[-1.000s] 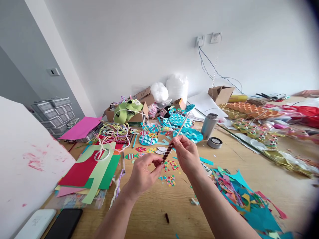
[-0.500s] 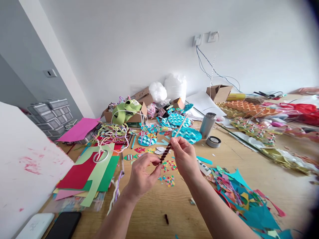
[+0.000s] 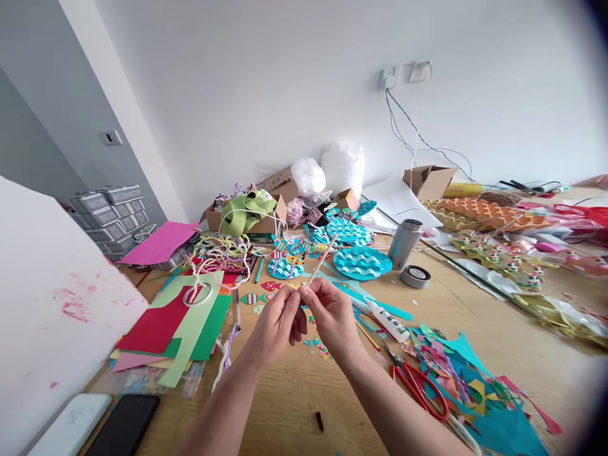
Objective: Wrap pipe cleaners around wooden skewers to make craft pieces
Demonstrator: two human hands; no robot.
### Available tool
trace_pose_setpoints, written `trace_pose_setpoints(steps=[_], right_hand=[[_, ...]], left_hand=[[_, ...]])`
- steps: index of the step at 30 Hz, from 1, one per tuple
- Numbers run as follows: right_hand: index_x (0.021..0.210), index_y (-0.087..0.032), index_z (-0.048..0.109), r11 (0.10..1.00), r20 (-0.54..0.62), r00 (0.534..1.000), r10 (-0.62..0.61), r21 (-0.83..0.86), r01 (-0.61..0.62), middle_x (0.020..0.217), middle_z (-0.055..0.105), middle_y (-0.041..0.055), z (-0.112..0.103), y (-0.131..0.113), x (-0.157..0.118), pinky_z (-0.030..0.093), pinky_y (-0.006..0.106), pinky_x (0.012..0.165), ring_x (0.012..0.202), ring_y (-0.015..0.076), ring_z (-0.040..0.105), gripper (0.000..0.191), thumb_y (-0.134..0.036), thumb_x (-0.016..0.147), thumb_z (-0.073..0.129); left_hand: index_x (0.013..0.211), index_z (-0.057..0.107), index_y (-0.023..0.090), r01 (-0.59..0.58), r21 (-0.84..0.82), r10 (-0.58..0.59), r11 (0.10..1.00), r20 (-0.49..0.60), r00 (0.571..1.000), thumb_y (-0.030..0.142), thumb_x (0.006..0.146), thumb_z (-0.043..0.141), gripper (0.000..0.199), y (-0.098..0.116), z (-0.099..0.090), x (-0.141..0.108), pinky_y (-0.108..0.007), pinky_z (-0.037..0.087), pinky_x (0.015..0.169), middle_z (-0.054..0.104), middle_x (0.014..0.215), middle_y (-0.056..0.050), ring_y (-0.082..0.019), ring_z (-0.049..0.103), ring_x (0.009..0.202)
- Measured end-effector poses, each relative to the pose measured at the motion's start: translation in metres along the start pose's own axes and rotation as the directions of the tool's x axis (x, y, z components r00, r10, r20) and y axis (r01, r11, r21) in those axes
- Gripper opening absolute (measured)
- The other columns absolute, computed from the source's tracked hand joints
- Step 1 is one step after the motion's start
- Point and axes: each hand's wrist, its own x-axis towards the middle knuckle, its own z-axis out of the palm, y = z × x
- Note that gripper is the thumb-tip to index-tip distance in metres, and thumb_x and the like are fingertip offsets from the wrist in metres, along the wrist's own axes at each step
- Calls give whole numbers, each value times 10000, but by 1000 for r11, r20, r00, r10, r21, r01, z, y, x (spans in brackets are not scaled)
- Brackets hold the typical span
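Observation:
My left hand (image 3: 279,322) and my right hand (image 3: 333,318) meet above the table, fingers closed and fingertips touching. A thin pale stick (image 3: 323,258) slants up and away from between them, pinched by my right thumb and finger. The dark brown pipe cleaner coiled on its lower part a moment ago is now hidden in my hands, mostly behind my left fingers. A short dark brown piece (image 3: 320,421) lies on the table below. Beyond my hands are paper fish (image 3: 253,298) and a blue wavy paper disc (image 3: 362,263).
At right lie a glue bottle (image 3: 388,322), red-handled scissors (image 3: 420,387) and blue paper scraps (image 3: 510,418). A metal flask (image 3: 405,246) stands behind. Coloured paper sheets (image 3: 154,326), a black phone (image 3: 124,425) and a white board (image 3: 61,304) are at left.
My hands have come together, and my right hand has moved down the stick, covering the brown coil. The view has shifted slightly, uncovering the scissors and more of the glue bottle.

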Motion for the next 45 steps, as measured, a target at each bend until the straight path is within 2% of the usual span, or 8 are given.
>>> trace_pose_setpoints(steps=[7,15,26,30,36,40,43,45], right_hand=[[684,-181,564,999,56,998,-12,-33,14,658,563,7,-11,-12,9,445,258,641,665,147,540,357,-494,850,527],[723,-177,545,992,161,983,88,79,-101,557,512,-39,-21,-19,12,430,248,495,475,106,501,306,-459,839,571],[699,-165,569,996,125,991,49,-84,-39,565,571,-12,-23,-26,11,433,230,533,542,117,546,354,-494,829,572],[690,-156,592,982,82,996,24,-186,-8,550,573,-10,-24,-29,10,405,218,526,533,111,529,363,-477,852,545],[673,-161,606,970,6,1000,24,-241,-22,534,581,-9,-30,-34,11,388,222,504,515,112,527,353,-462,849,549],[669,-165,617,974,-145,987,-67,-224,33,524,550,-17,-57,-36,23,372,227,505,506,98,493,307,-409,850,573],[674,-168,602,981,-334,928,-165,-157,118,526,522,-27,-86,-45,29,360,233,510,481,78,467,260,-352,856,581],[656,-164,594,970,-381,898,-220,-185,159,523,520,-25,-101,-55,29,343,237,502,471,71,463,250,-311,858,580]], left_hand=[[741,473,189,-29,123,33,992,-33,999,456,909,383,328,-7,-7,2,-233,237,456,382,596,39,-95,323,512],[783,510,187,4,176,-24,984,112,993,474,923,313,375,1,2,-1,-242,233,467,331,544,55,-105,302,489],[734,446,194,-36,229,29,973,36,999,483,920,332,362,-11,9,-2,-233,267,478,404,641,27,-99,338,533],[713,440,192,10,104,-14,995,36,999,528,891,376,385,-11,13,-2,-208,290,478,404,649,26,-93,361,548],[690,437,197,110,28,-113,993,95,989,551,867,405,397,-8,17,-6,-209,182,396,341,553,55,-69,245,431],[663,454,189,103,47,-109,994,139,984,528,872,415,400,-12,21,-10,-215,200,403,374,555,45,-74,286,449],[652,466,183,147,14,-147,989,133,980,546,853,441,415,-15,20,-10,-204,193,392,355,522,55,-67,281,431],[674,475,181,212,-74,-203,974,112,973,548,841,466,404,-18,15,-6,-186,159,370,327,506,70,-52,242,399]])
